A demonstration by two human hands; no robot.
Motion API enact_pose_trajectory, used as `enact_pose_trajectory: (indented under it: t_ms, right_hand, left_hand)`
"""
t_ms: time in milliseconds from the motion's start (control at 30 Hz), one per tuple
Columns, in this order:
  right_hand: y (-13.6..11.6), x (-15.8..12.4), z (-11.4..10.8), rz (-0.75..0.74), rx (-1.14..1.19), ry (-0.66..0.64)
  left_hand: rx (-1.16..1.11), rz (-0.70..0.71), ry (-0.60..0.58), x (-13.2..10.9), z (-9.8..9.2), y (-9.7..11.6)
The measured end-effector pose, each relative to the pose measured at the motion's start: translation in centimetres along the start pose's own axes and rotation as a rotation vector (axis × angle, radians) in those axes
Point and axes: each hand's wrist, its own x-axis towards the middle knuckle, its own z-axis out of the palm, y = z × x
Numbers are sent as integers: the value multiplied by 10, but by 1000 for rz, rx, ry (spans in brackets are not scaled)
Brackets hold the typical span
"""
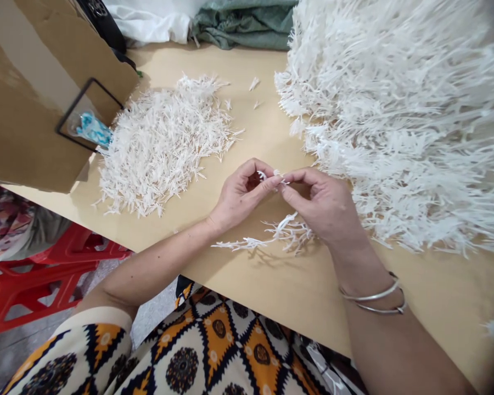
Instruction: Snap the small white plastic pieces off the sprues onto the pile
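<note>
Nearest, patterned clothing [226,340] is spreading below the hands, with some white strands lying at its edge, too blurred to make out. Just below the fingertips, a branched white sprig [286,227] is showing over the table [313,307]; whether it is hanging from the right hand or resting there is hard to tell.

The left hand [241,192] and right hand [331,203] are meeting, each pinching at a small white tip [277,174] between thumb and forefinger; the fingers are hiding most of it, and its link to the sprig is unclear.

Beyond the left hand, a smaller heap [164,148] of short white pieces is lying beside a cardboard box [37,109]. To the right of and beyond the right hand, a much larger white heap [403,120] is running out of view. The handling seems well under way, with this one piece unfinished; which heap is done and which is waiting, I cannot tell.

Farthest from the hands, a green cloth [247,24] is lying bunched, its top cut off.
</note>
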Motion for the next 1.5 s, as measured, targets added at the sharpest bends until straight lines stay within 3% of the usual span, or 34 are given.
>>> enact_pose_trajectory:
  t_ms: [167,333,433,500,633,767,933,1033,1133,1333,1400,1500]
  right_hand:
    - [-6,-3,5,-46,-187,67]
    - [5,2,-2,-67,-317,166]
    - [11,6,-11,-7,-262,252]
    - [11,7,-12,13,-174,217]
    - [5,6,-8,-32,46,102]
    - [0,3,-10,-19,111,178]
    - [-5,1,-10,13,137,141]
    - [-5,0,-5,-29,83,130]
    - [-3,-2,1,-103,41,40]
    - [-2,-5,6,-163,-27,-15]
    - [-1,-5,5,-109,23,-52]
    - [0,-4,5,-46,112,-126]
  left_hand:
    - [-1,24,-78,-1,-1,-4]
    - [96,59,-199,-10,0,3]
    - [191,65,-339,-16,1,11]
    - [248,72,-371,-16,3,10]
    - [464,300,-462,-8,7,-1]
    - [672,393,-561,-6,13,-8]
    - [970,310,-478,-1,10,-11]
    - [1068,204,-304,9,1,-11]
    - [1105,129,-113,13,-8,-10]
    - [934,365,15,5,-11,-4]
    - [794,411,-5,4,-11,-5]
    - [684,417,-205,8,-11,-11]
